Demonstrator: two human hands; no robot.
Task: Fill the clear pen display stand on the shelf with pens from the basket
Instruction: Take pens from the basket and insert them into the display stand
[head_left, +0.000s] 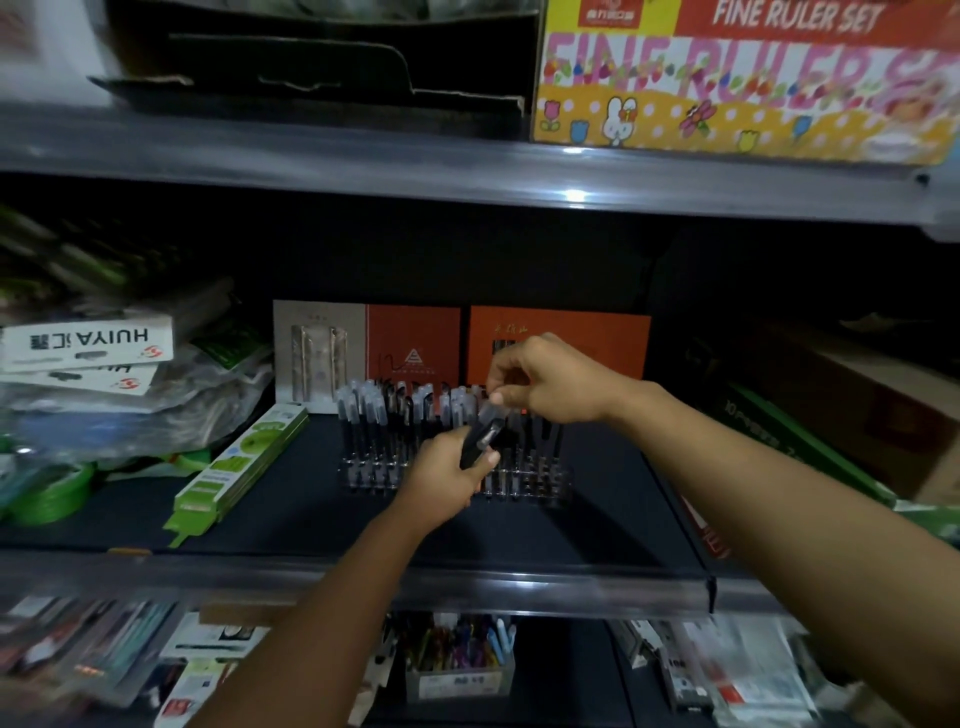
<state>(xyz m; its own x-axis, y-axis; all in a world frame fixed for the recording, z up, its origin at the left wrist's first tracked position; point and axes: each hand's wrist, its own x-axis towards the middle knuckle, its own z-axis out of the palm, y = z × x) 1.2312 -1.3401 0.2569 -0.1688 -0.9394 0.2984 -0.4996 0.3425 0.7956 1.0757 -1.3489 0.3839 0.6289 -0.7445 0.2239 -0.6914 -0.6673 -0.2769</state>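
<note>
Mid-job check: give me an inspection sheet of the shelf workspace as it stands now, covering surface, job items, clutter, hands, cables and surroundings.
Surface: dark shelf, dimly lit.
Job's things: clear pen display stand upright mid-shelf, left rows hold capped pens, right rows look thinner; basket not in view.
Clutter: green flat pack lying left of the stand; orange boxes standing behind it; bagged stock piled far left.
Hands: left hand grips a bundle of dark pens; right hand pinches one pen's end above the stand.
Cables: nothing seen.
Surroundings: ruler set box on the shelf above; tub of coloured pens below.
</note>
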